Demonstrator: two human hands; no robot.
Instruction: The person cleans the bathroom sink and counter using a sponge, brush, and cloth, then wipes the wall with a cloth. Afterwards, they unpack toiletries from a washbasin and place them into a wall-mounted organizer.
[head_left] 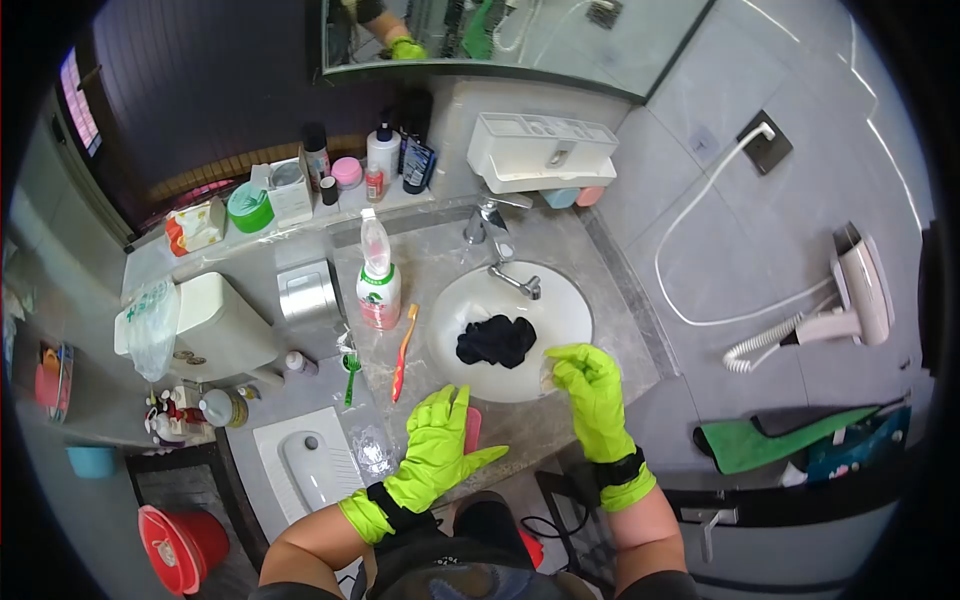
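Note:
Both hands wear bright yellow-green rubber gloves. My left hand (440, 453) is at the counter's front edge with its fingers apart, beside a pink object (472, 429) that it partly covers; whether it grips this is unclear. My right hand (588, 390) is over the right front rim of the white sink (575, 305), its fingers curled together; what they hold, if anything, is hidden. A crumpled black cloth (496, 341) lies in the basin, touched by neither hand. The chrome faucet (492, 228) stands behind the basin.
On the grey counter (420, 245) left of the sink are a pump-less white-and-pink bottle (379, 290), an orange-red toothbrush (404, 355) and a green brush (351, 378). Toiletries line the back ledge. A hair dryer (850, 300) hangs at right; a red bucket (185, 545) stands lower left.

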